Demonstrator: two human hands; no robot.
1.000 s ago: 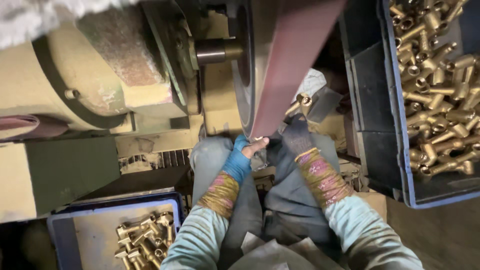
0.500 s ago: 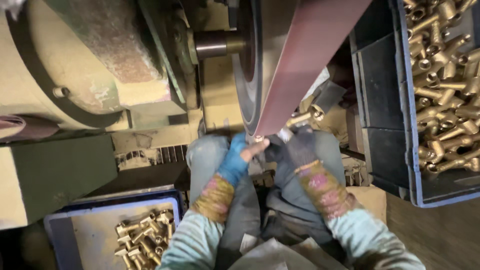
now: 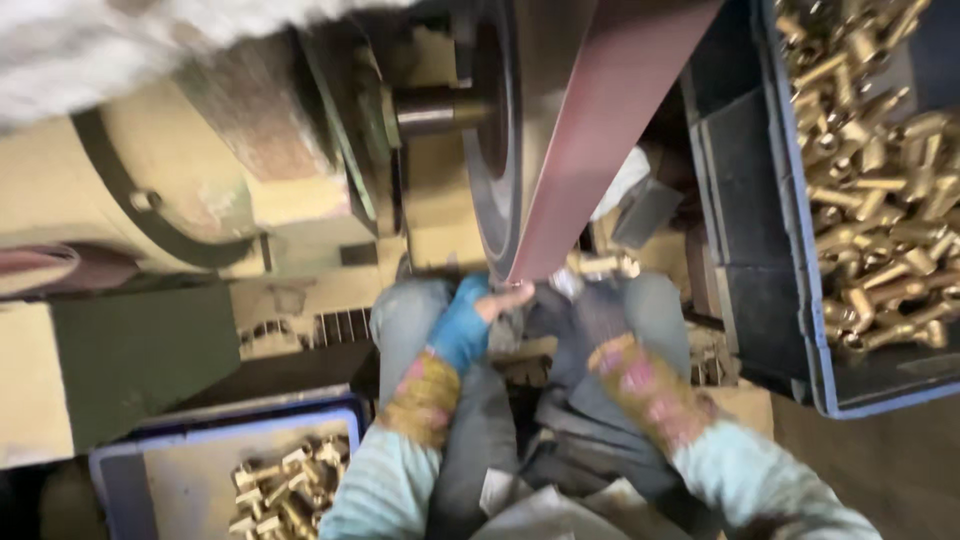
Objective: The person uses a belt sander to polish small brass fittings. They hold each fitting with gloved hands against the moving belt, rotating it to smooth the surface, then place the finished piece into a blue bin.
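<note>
Both gloved, left hand [image 3: 470,325] and right hand [image 3: 590,300] gripping a brass piece [image 3: 600,265] — pressed against the belt [image 3: 600,150] for rubbing smooth.

brass fitting [image 3: 600,264] — slid lower along belt [image 3: 600,150] | hands shifted slightly

We see a blue crate [image 3: 800,330] of brass fittings [image 3: 880,200] at right, a second blue crate [image 3: 110,470] at bottom left, beige motor housing [image 3: 150,160] upper left.
</note>
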